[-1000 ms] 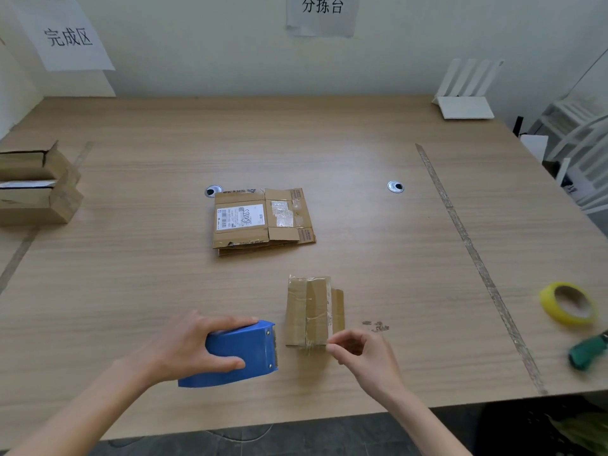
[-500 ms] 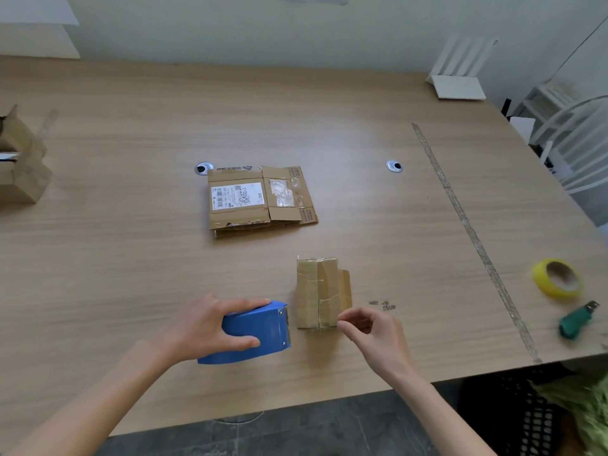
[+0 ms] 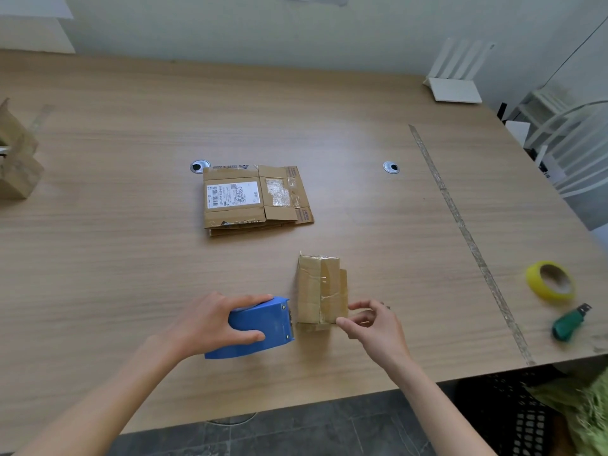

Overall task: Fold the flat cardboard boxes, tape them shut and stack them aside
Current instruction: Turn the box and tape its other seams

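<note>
A small folded cardboard box (image 3: 320,287) stands on the table near its front edge, with clear tape across its top. My left hand (image 3: 217,324) grips a blue tape dispenser (image 3: 260,327) that lies just left of the box, its cutter end facing the box. My right hand (image 3: 371,327) pinches something thin at the box's near right corner; it looks like the end of the tape. A pile of flat cardboard boxes (image 3: 253,199) with a white shipping label lies further back in the middle of the table.
Folded boxes (image 3: 16,159) are stacked at the far left edge. A yellow tape roll (image 3: 551,281) and a green-handled cutter (image 3: 569,324) lie at the right. A white router (image 3: 455,79) stands at the back right, white chairs beyond it. A strip of tape (image 3: 460,222) runs across the table.
My view has tilted down and shifted a little. The right hand has moved slightly to the box's near right corner. The left hand stays on the dispenser.
</note>
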The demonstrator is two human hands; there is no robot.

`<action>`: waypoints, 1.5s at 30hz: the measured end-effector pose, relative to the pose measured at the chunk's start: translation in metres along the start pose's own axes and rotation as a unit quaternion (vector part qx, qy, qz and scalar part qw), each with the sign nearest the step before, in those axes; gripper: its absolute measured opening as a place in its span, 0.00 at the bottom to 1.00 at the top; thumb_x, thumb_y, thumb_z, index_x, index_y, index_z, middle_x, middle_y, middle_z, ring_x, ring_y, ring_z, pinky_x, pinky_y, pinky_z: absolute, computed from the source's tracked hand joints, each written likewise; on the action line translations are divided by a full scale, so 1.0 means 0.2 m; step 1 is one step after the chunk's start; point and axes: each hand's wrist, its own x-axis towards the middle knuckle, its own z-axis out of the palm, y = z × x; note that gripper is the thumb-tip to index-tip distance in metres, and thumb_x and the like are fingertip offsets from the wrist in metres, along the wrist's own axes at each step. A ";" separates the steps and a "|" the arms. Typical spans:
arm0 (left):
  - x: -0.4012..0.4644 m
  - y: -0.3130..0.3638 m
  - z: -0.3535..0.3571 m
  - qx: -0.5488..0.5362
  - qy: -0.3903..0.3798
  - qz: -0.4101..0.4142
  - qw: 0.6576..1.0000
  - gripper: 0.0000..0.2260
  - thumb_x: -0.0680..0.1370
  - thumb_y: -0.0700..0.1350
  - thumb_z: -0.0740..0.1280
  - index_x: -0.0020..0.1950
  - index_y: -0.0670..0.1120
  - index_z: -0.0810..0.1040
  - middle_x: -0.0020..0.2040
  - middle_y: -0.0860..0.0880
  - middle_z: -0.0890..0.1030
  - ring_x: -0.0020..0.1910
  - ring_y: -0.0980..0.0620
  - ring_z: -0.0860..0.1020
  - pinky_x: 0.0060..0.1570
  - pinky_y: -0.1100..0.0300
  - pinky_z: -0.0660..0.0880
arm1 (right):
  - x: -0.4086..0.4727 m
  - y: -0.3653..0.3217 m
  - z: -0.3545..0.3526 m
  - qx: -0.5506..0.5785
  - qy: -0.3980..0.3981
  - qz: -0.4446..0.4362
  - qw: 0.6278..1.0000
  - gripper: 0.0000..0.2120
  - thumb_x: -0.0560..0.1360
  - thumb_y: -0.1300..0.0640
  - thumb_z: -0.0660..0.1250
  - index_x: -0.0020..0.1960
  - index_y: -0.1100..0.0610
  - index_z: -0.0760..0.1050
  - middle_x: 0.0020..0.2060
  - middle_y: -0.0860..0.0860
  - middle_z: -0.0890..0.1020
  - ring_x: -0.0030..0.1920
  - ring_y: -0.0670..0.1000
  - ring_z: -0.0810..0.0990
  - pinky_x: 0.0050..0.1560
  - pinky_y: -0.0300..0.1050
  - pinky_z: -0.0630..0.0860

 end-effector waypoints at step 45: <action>-0.02 0.01 -0.03 -0.024 0.004 -0.009 1.000 0.28 0.68 0.70 0.68 0.66 0.80 0.65 0.49 0.70 0.81 0.44 0.63 0.80 0.42 0.63 0.77 | 0.09 -0.17 0.15 -0.309 -0.093 -0.409 0.854 0.09 0.78 0.55 0.72 0.57 0.52 0.81 0.56 0.45 0.79 0.59 0.49 0.75 0.48 0.48 0.77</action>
